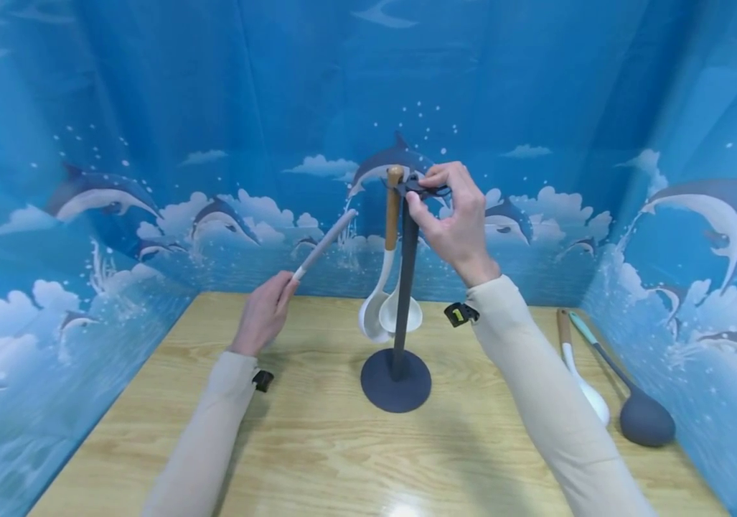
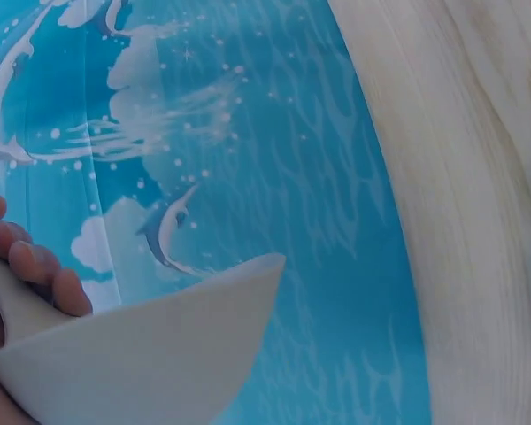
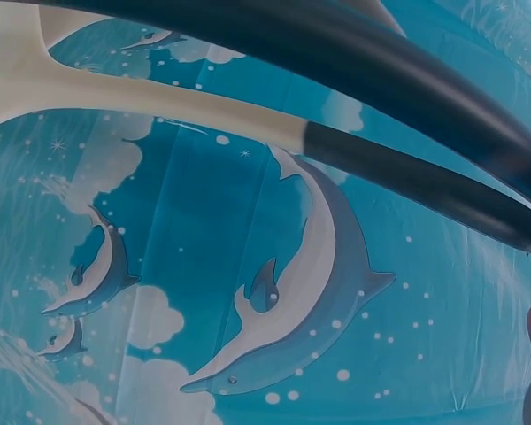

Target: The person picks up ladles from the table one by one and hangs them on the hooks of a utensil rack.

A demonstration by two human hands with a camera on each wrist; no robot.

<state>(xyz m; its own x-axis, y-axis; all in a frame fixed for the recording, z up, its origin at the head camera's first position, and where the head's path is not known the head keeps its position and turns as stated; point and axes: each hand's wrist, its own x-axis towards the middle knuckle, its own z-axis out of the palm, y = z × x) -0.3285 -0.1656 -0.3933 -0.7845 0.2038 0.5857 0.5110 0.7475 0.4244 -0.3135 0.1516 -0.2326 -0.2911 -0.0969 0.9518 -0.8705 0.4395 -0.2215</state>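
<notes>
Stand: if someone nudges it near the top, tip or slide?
The stand would probably tip before sliding, its post being tall and thin. Its wide, flat base should likely absorb slight nudges. The utensils hanging from its top would probably sway.

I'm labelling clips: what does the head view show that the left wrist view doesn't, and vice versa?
Only the head view shows the dark stand, the hanging utensils, the right hand, the dark ladle and the white utensil beside it.
Only the left wrist view clearly shows the held utensil's broad white end.
Both show the left hand, wooden table and dolphin backdrop.
</notes>
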